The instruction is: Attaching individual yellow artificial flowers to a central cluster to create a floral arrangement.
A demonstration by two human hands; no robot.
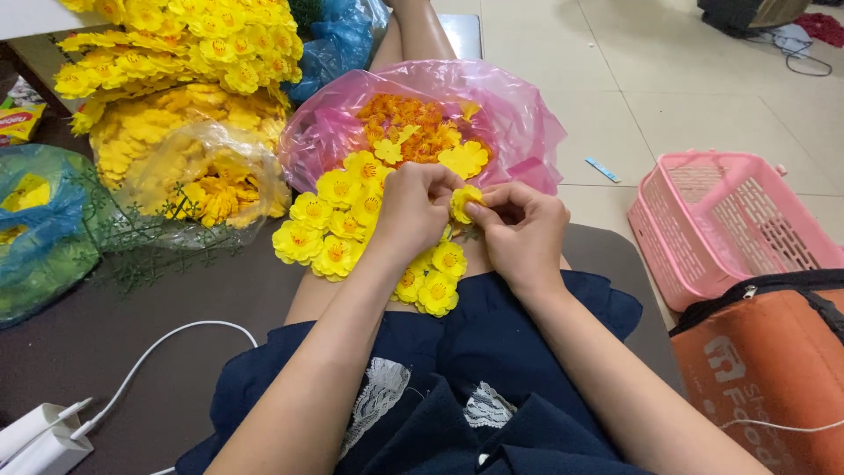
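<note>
We sat on the floor with a dark mat (pixel 105 343) under us and pale tiles (pixel 668 97) open to the far right. At far left stood a heap of yellow flower sprays (pixel 176 53), with a clear bag of petals (pixel 207 180) just near of it. A pink bag (pixel 519 114) of orange and yellow pieces lay on our legs, its mouth facing us. A pink basket (pixel 730 220) sat on the right, well apart from the hands, an orange bag (pixel 765 369) nearer. Finished yellow blossoms (pixel 338 229) lay on the lap, left of and beneath the hands. Our left hand (pixel 413 211) and right hand (pixel 523 229) met at centre, fingers pinched shut on one yellow flower (pixel 463 202) between them.
</note>
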